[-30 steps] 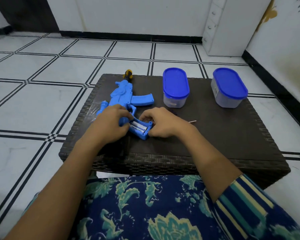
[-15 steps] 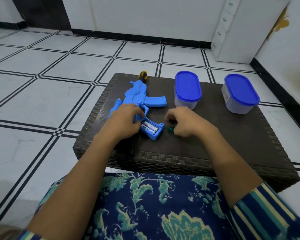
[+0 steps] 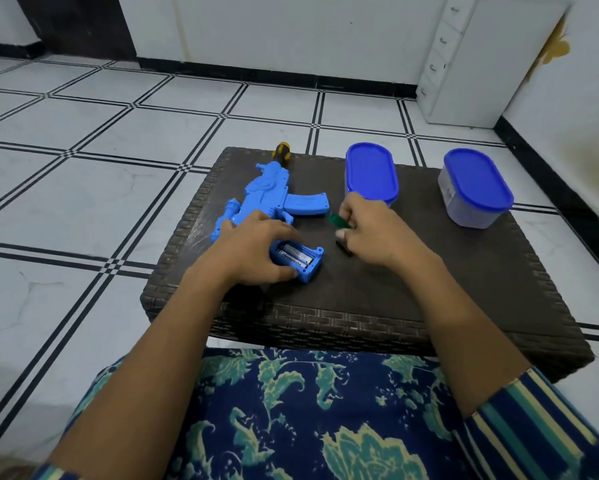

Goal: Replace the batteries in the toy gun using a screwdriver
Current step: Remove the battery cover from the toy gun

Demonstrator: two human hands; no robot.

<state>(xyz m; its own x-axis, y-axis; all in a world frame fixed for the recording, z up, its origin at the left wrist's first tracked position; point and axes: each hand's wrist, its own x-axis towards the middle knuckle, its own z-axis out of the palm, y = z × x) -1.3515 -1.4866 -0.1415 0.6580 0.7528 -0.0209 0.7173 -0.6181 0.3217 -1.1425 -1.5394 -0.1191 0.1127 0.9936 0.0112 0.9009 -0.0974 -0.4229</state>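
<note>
With the toy gun lying left of centre, its battery bay open and loaded, the left hand should clamp the grip firmly while the right hand, pinching a green screwdriver, takes the black cover beside it

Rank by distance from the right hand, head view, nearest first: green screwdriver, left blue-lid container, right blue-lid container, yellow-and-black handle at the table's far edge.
From the right hand:
1. Green screwdriver: held in its fingers.
2. Left blue-lid container: just behind the hand.
3 and 4. Right blue-lid container, far right, and yellow-and-black handle, far left behind the toy gun: too close to call.
</note>
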